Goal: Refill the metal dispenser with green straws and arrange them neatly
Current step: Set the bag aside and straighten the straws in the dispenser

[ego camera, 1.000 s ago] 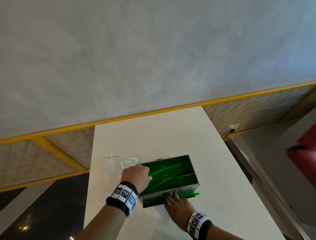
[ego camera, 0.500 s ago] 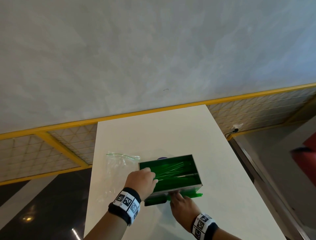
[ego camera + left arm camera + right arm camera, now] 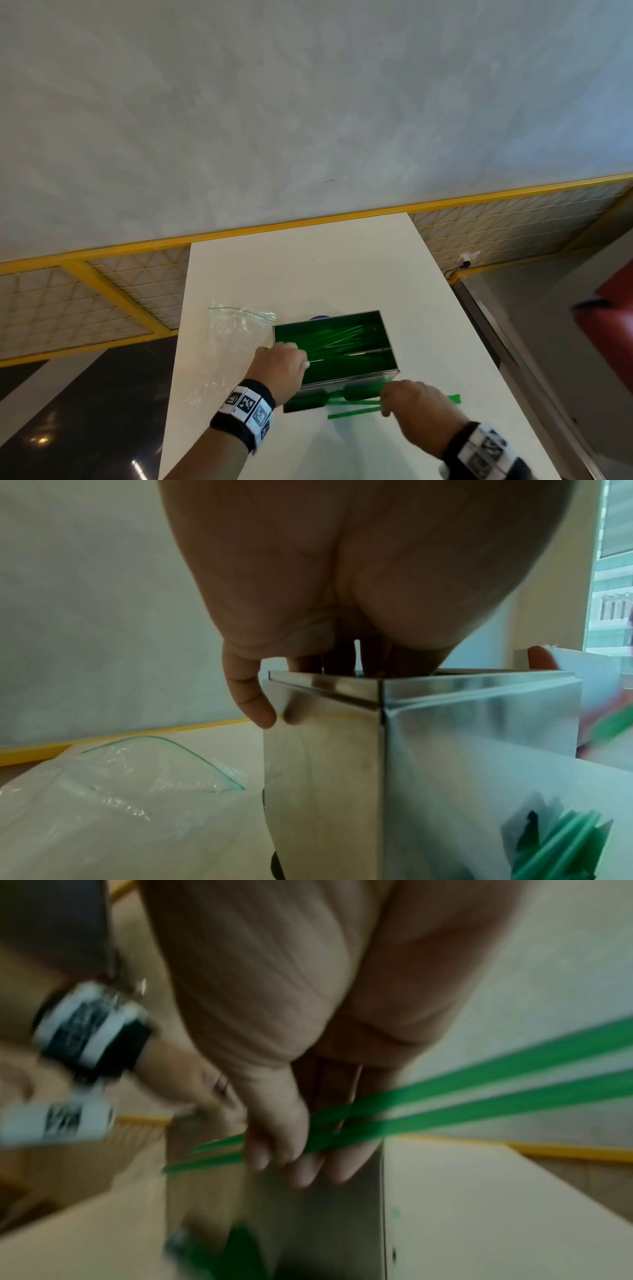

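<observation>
The metal dispenser, a shiny rectangular box open at the top, stood upright on the white desk. Green straws lay loosely crisscrossed inside; a few more stuck out before its front.

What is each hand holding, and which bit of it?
The right hand pinches a few green straws near their middle. The left hand holds the metal dispenser at its top rim, thumb outside, fingers inside.

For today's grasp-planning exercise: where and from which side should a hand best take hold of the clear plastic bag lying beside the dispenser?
Probably the plastic bag at its raised, green-edged mouth, pinched from above on the side away from the metal dispenser; elsewhere it lies flat on the table.
</observation>
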### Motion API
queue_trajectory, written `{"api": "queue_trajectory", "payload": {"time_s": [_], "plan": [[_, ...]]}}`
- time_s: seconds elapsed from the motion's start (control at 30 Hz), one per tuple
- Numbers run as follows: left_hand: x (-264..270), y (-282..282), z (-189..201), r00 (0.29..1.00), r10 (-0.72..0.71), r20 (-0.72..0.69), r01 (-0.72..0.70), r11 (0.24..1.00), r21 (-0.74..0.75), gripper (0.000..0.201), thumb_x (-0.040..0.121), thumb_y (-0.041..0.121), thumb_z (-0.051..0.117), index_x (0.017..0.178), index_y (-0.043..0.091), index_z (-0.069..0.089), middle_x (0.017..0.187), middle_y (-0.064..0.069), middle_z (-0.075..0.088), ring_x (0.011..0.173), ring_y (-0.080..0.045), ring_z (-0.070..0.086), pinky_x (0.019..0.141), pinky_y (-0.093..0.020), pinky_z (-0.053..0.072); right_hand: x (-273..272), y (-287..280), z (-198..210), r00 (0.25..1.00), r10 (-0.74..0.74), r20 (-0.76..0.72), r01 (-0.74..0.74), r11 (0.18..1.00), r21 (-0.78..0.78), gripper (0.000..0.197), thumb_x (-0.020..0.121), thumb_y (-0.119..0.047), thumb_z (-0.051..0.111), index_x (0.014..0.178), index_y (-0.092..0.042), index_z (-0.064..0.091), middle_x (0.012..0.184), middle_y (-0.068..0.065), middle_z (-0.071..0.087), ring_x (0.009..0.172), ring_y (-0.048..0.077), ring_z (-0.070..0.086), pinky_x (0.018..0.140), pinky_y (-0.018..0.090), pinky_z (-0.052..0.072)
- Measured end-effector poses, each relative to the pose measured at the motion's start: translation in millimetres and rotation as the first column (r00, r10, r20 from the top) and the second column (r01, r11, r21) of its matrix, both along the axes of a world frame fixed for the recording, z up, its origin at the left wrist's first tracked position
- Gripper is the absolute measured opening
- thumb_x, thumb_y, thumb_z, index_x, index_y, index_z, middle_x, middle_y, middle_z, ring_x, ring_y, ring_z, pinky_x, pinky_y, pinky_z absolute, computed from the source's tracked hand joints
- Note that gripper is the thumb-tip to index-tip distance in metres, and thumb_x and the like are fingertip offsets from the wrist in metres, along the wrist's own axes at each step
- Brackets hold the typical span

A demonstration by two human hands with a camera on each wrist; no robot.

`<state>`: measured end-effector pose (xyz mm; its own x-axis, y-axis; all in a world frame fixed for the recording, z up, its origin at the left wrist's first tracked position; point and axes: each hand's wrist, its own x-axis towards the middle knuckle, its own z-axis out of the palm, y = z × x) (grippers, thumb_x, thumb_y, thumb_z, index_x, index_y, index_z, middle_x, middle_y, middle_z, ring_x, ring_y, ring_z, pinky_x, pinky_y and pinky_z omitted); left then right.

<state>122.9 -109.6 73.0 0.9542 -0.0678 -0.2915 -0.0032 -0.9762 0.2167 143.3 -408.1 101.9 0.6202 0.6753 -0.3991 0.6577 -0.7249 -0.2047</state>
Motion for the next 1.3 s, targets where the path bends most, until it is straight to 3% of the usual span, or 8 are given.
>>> {"api": "queue_trajectory", "payload": {"time_s": [0.17,0.37,0.53,0.67,0.73,0.83,1.0,1.3], "plan": [[6.3,10.6,5.5,0.984,0.110,0.137,-0.086,0.981,-0.176,0.028,0.104,0.030,0.043,0.090,0.023,0.066,0.089,0.010,0.060,0.083,-0.012,0.056,0.079,-0.032,0.049,49.5,4.9,63.9,0.992,-0.048,0.113,0.008,0.943,0.332,0.039,0.084,0.002,0.057,0.092,-0.034,0.071,0.102,-0.015,0.069,0.087,0.004,0.066,0.080,0.023,0.057],[12.0,25.0,11.8,0.919,0.348,0.186,-0.277,0.905,-0.323,0.025,0.105,0.027,0.044,0.097,0.025,0.067,0.093,0.011,0.063,0.086,-0.010,0.059,0.080,-0.031,0.053,90.6,116.6,35.3,0.987,0.163,-0.006,-0.163,0.981,-0.110,0.031,0.093,-0.001,0.059,0.116,-0.016,0.071,0.123,0.009,0.065,0.104,0.031,0.068,0.089,0.043,0.058],[1.6,15.8,17.5,0.973,0.187,0.137,-0.160,0.969,-0.188,0.026,0.104,0.029,0.043,0.105,0.026,0.069,0.104,0.009,0.066,0.101,-0.016,0.058,0.091,-0.040,0.050,82.4,147.6,16.7,0.973,0.204,-0.106,-0.214,0.973,-0.086,0.021,0.099,-0.014,0.055,0.109,-0.010,0.073,0.113,0.012,0.068,0.102,0.031,0.067,0.091,0.044,0.055],[-6.7,2.8,20.0,0.998,0.060,-0.036,-0.064,0.987,-0.148,0.039,0.105,0.046,0.031,0.090,0.025,0.060,0.097,0.011,0.060,0.095,-0.010,0.056,0.118,-0.057,0.021,76.2,103.6,40.7,0.999,-0.030,-0.023,0.034,0.979,0.203,0.019,0.098,-0.019,0.053,0.099,-0.022,0.071,0.103,-0.004,0.065,0.090,0.014,0.064,0.084,0.027,0.054],[-6.4,-5.2,20.5,0.994,0.019,-0.105,-0.032,0.991,-0.128,0.048,0.103,0.054,0.026,0.083,0.023,0.057,0.094,0.008,0.060,0.093,-0.012,0.057,0.118,-0.065,0.006,64.8,61.6,42.5,0.991,-0.125,-0.049,0.130,0.985,0.112,0.018,0.094,-0.023,0.053,0.094,-0.024,0.071,0.093,-0.005,0.067,0.082,0.012,0.066,0.077,0.024,0.055],[-1.5,-14.8,18.8,0.982,-0.037,-0.187,0.031,0.999,-0.035,0.061,0.096,0.071,0.019,0.097,0.028,0.063,0.103,0.006,0.062,0.103,-0.017,0.060,0.114,-0.071,-0.009,48.8,7.6,9.7,0.985,-0.172,-0.014,0.165,0.962,-0.219,0.028,0.092,-0.028,0.051,0.115,-0.019,0.063,0.117,0.004,0.064,0.103,0.023,0.067,0.087,0.032,0.054],[3.1,-29.6,18.5,0.964,-0.014,-0.265,0.006,0.999,-0.033,0.076,0.091,0.081,0.017,0.107,0.024,0.066,0.104,0.004,0.061,0.106,-0.019,0.060,0.110,-0.073,-0.017,40.6,-11.9,-66.2,0.955,-0.291,-0.048,0.276,0.940,-0.203,0.049,0.092,-0.032,0.060,0.139,-0.024,0.048,0.135,-0.002,0.056,0.119,0.019,0.061,0.097,0.032,0.051],[3.0,-39.3,6.5,0.963,-0.043,-0.268,0.086,0.985,0.152,0.116,0.072,0.097,-0.011,0.120,0.029,0.070,0.130,0.001,0.062,0.124,-0.025,0.055,0.104,-0.078,-0.020,49.1,-14.5,-109.9,0.925,-0.367,-0.099,0.359,0.929,-0.093,0.029,0.096,-0.040,0.061,0.118,-0.023,0.070,0.117,0.000,0.069,0.106,0.019,0.066,0.088,0.025,0.049]]}}
